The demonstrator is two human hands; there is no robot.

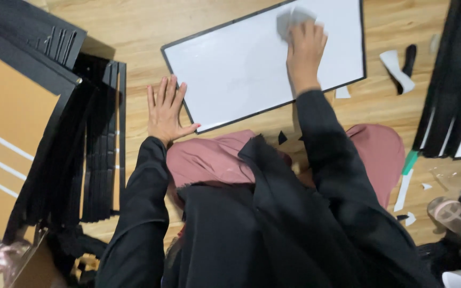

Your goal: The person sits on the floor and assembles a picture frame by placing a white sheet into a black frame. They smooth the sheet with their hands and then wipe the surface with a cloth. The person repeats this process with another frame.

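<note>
Two hands are at work from where I watch. My right hand (305,45) presses a small grey cloth (289,20) flat against a white board (241,69) with a thin black frame, fingers curled over the cloth near the board's far edge. My left hand (165,112) lies open, palm down on the wooden floor (134,26), just beside the board's near-left edge, gripping nothing. The board lies flat on the floor ahead of my knees. I judge it light, stiff and smooth-faced, so likely slippery under a wipe and prone to slide; the frame edges look the safest place to grip. The cloth seems soft and limp. Black strips (100,149) lie stacked to my left.
</note>
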